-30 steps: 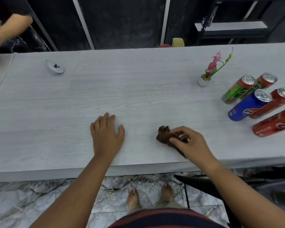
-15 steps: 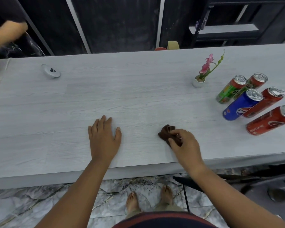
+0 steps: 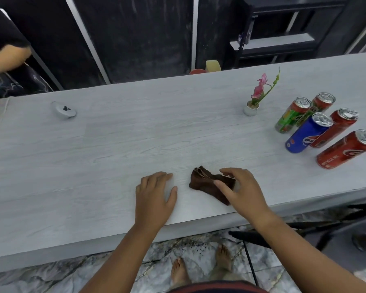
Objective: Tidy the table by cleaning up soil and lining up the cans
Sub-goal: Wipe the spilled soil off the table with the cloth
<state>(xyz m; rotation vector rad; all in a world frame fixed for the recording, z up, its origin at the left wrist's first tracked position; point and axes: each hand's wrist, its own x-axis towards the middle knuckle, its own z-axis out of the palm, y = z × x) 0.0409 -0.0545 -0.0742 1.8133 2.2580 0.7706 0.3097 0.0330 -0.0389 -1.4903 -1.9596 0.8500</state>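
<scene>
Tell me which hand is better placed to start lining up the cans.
Right, likely. The right hand is over the brown cloth, nearer the cans; the left hand lies flat on the table, farther from them.

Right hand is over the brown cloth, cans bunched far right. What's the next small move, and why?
Probably leave the brown cloth lying and reach the right hand to the nearest red can. I see no soil on the table, while the five cans stand in a cluster, not a row.
</scene>
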